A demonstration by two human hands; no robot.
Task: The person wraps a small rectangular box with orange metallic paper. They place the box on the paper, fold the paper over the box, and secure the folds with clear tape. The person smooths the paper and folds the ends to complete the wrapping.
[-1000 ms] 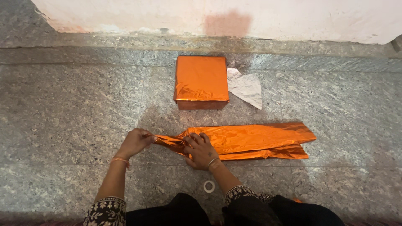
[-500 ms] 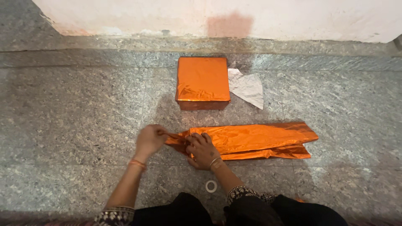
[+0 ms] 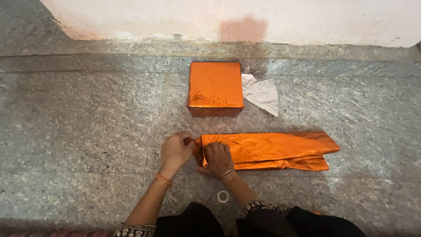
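Single head-worn view, looking steeply down at the stone floor [image 3: 87, 114], close range, wall [image 3: 307, 19] along the top
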